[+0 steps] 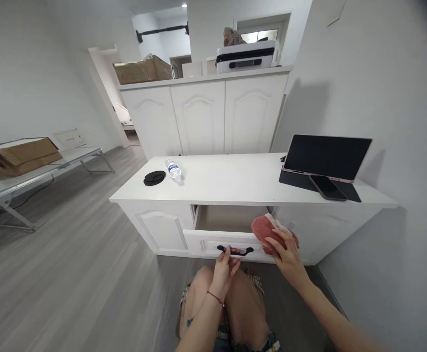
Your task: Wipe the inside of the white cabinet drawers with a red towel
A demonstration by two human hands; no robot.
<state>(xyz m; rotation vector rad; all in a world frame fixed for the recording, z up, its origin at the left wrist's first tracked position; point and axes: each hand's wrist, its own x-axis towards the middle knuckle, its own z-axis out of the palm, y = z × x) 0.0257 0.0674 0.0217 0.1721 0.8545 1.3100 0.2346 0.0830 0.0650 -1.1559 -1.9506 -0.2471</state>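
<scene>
A low white cabinet (235,188) stands in front of me with its middle drawer (213,242) pulled out, and the inside looks bare. My left hand (225,269) is closed on the drawer's black handle (248,251). My right hand (286,254) grips a folded red cloth (264,229) at the drawer's right front corner, partly over the opening. I am crouched, with my knees just below the drawer.
On the cabinet top lie a water bottle (174,169) on its side, a black round lid (154,178), a propped tablet (326,157) and a phone (327,187). A taller white cupboard (202,115) stands behind. A folding table (26,171) with cardboard is at left.
</scene>
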